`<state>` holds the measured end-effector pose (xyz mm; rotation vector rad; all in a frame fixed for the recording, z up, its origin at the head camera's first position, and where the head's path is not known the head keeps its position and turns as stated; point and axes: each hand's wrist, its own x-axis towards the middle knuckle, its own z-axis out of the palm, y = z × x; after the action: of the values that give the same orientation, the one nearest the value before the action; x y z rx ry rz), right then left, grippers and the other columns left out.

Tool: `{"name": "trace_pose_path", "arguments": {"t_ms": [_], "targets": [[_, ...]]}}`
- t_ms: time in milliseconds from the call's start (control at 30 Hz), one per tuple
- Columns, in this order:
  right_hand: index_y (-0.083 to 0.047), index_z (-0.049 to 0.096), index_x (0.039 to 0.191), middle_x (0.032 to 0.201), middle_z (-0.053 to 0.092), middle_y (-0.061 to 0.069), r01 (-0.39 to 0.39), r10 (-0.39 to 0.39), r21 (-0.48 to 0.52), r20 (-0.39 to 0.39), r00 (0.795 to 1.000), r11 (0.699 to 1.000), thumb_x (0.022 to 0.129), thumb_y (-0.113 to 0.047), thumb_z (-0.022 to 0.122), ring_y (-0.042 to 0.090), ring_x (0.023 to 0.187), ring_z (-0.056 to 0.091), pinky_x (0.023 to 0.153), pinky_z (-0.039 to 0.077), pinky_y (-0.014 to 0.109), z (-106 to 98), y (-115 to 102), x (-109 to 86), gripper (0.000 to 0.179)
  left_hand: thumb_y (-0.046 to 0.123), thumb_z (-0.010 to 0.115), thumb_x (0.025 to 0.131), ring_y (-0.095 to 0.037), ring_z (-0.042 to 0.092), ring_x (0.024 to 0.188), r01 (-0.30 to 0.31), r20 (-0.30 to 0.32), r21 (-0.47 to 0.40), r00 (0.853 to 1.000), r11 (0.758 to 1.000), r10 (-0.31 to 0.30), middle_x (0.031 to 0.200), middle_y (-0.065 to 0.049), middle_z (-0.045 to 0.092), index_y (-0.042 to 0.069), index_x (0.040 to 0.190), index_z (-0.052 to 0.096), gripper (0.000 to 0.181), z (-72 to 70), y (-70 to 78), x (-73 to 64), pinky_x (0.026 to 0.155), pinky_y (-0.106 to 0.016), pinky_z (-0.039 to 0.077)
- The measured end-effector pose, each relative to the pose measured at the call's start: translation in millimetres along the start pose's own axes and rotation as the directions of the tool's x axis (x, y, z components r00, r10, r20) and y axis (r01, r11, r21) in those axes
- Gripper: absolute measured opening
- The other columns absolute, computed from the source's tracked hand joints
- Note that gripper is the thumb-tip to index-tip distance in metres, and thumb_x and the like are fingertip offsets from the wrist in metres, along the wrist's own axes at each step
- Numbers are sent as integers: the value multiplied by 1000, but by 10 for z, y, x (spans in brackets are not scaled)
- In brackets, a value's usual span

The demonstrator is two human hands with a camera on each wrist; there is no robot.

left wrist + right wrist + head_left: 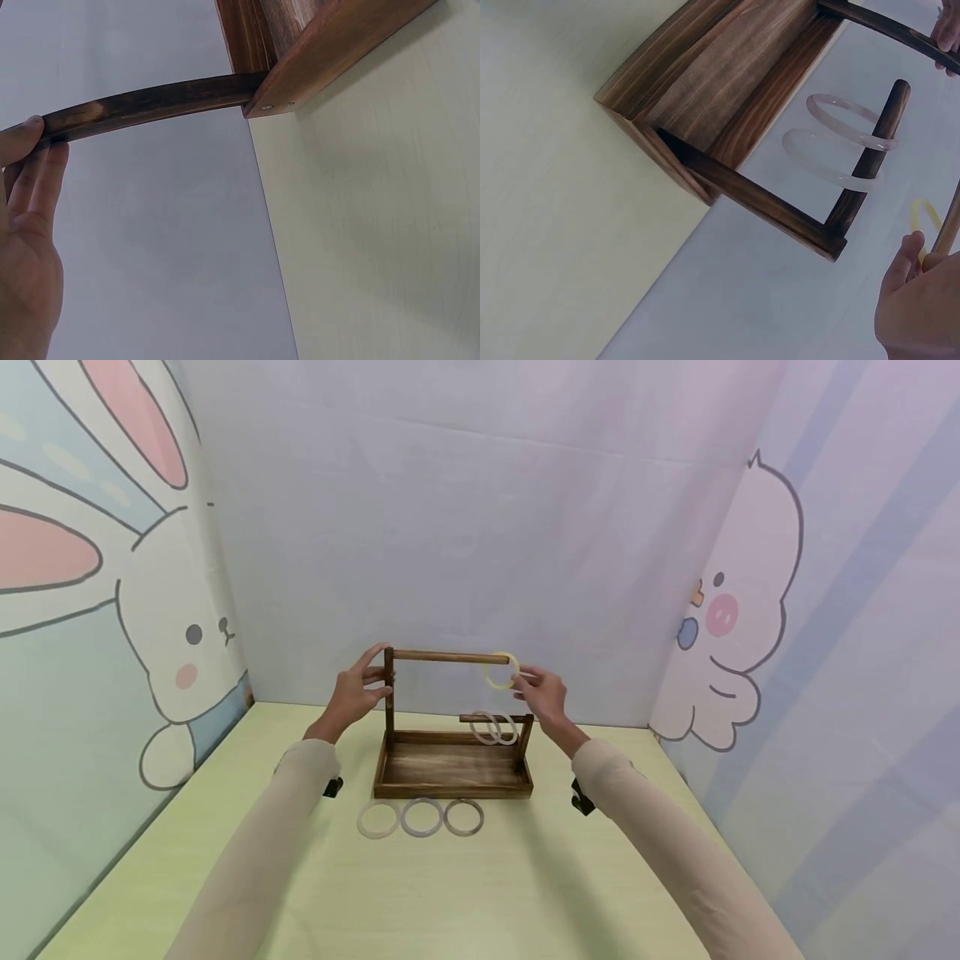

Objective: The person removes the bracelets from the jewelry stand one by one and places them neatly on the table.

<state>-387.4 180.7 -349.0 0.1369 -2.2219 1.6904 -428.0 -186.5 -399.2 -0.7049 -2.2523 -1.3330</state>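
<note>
1. The person's left hand (351, 695) had the tall post (389, 702) of the wooden stand pinched between thumb and fingers, near its top.
2. The right hand (545, 695) grasped the yellow ring (491, 682) by its edge, fingertips and thumb closed on it.
3. That ring was at the free end of the upper bar (450, 657); it seemed to encircle the tip, though from where I stood I couldn't be certain.
4. Below, two pale rings (829, 127) hung around the lower bar (868, 161), close together.
5. The stand's tray (450, 792) sat on the pale yellow-green table (420, 893).
6. In front of it, three more rings lay flat in a row: a pale one (378, 836), a lavender one (422, 834) and a darker grey one (464, 834).
</note>
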Motion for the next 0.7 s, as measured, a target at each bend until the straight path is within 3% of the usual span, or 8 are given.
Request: {"name": "trace_pose_path", "arguments": {"t_ms": [167,467,567,700], "targets": [[3,68,133,119,72,27,2,-2,16,-2,1000,1000,102,-10,69,42,109,72,81,63,32,-43,32,13,34,-9,76,90,-39,68,119,-9,-3,9,1000,1000,9,129,-25,69,40,161,36,95,2,9,-1,96,-60,55],[-2,71,130,117,73,25,-9,10,5,-55,998,1000,101,-9,69,35,103,75,83,63,34,-139,84,-12,30,-9,76,90,-40,68,120,-10,-3,12,1000,1000,10,129,-25,69,40,162,34,96,9,22,-14,96,-60,55],[-1,71,130,117,73,25,-16,17,11,-52,999,1000,101,-9,70,30,99,77,83,63,34,-182,109,-29,30,-9,76,90,-40,68,119,-11,-8,6,1000,1000,11,128,-25,69,39,161,35,95,2,23,-20,96,-62,54],[0,71,129,116,73,26,-26,28,34,-53,998,999,100,-8,71,13,83,77,76,63,28,-241,139,-60,30,-9,76,90,-40,68,119,-8,-6,-4,1000,1000,8,128,-24,69,37,161,36,94,-4,25,-15,96,-63,54]]}}
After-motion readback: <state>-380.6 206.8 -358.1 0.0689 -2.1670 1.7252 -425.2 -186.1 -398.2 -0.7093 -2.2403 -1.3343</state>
